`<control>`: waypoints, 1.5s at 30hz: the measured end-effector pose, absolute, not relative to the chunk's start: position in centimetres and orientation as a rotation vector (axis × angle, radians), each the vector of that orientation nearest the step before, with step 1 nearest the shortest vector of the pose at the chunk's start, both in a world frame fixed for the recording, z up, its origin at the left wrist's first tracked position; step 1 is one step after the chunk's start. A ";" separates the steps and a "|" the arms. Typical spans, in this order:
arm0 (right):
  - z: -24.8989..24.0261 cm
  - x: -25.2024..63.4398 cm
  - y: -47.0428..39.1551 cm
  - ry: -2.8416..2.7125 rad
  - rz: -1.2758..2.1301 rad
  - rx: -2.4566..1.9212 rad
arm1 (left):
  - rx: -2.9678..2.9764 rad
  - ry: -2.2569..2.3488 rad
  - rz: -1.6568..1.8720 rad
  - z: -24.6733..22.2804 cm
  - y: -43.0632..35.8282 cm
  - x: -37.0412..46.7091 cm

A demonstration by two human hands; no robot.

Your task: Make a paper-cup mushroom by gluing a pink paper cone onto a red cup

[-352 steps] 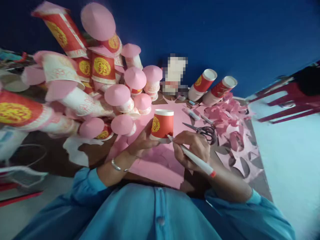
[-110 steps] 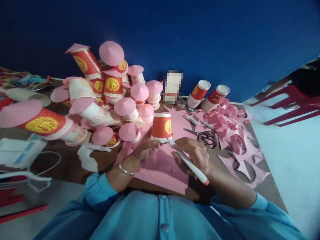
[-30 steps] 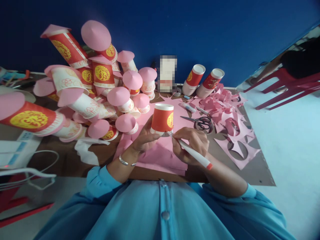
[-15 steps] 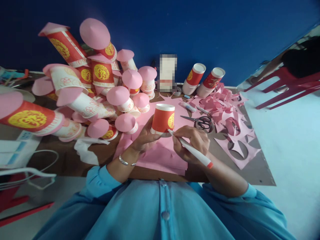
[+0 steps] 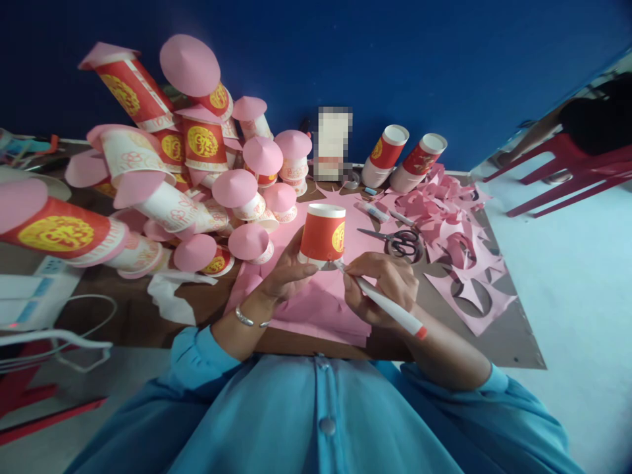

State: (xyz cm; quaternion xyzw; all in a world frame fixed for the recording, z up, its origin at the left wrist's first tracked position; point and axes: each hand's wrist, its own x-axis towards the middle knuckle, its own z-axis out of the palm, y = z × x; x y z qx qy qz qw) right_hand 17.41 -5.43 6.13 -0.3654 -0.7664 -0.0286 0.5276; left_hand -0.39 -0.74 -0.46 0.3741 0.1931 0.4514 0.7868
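My left hand [image 5: 289, 273] is closed around the lower side of a red paper cup [image 5: 320, 234] with a yellow emblem and white rims. The cup is held up over pink paper sheets [image 5: 316, 313]. Between the fingers of my right hand [image 5: 385, 283] is a white marker [image 5: 392, 309] with a red end, its tip at the cup's lower white band. Small dark marks show on that band near the tip. Scissors [image 5: 402, 242] lie just beyond my right hand, resting by a roll of tape.
Paper cups with pink cone tops [image 5: 205, 141] crowd the left side. Two stacks of cups [image 5: 388, 155] stand at the back, near a blurred upright panel [image 5: 333, 145]. Cut pink scraps [image 5: 461, 243] cover the right. White tissue [image 5: 172, 296] lies left; a red stool [image 5: 567, 158] stands right.
The marker tip has shifted slightly right and down, from the cup's red lower edge to its white band, my right hand moving with it. My left hand keeps its hold on the cup.
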 end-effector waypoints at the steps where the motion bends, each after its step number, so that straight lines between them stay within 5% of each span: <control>1: 6.2 17.4 -5.4 -1.831 -0.067 -0.869 | 0.819 0.413 0.974 -0.5 -0.7 -0.4; 45: 6.3 17.5 -5.1 -1.822 -0.132 -0.894 | 0.786 0.477 0.945 -0.3 -0.7 0.0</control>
